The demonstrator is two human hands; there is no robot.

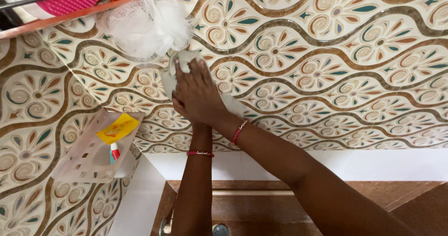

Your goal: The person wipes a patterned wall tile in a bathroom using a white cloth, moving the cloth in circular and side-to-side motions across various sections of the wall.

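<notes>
- Right hand (198, 93) lies flat on the tiled wall (326, 63), fingers together and pointing up, pressing a pale cloth (183, 61) against the tile.
- Cloth shows above the fingertips and as a strip past the heel of the hand, to the lower right; the middle part is hidden under the palm.
- Right wrist carries a red bracelet (239, 132); the forearm runs down to the lower right of the frame.
- Left hand (179, 106) sits directly under the right hand and is mostly covered by it. Only a sliver shows at the right hand's left edge; cannot tell whether it is spread, curled or gripping the cloth.
- Left wrist has a red beaded band (200, 154); the forearm drops straight down below the hands.
- White mesh pouf (142, 24) hangs just above and left of the fingertips, close to the cloth's upper edge; contact not resolvable.
- Wire rack (60, 12) up and to the left of the hands, holding a pink item (63, 0).
- Clear plastic holder (95, 147) on the adjoining wall, down and left of the hands, with a yellow packet (117, 128) and a small tube (115, 151) in it.
- Brown ledge (261, 203) below the hands, behind the forearms.
</notes>
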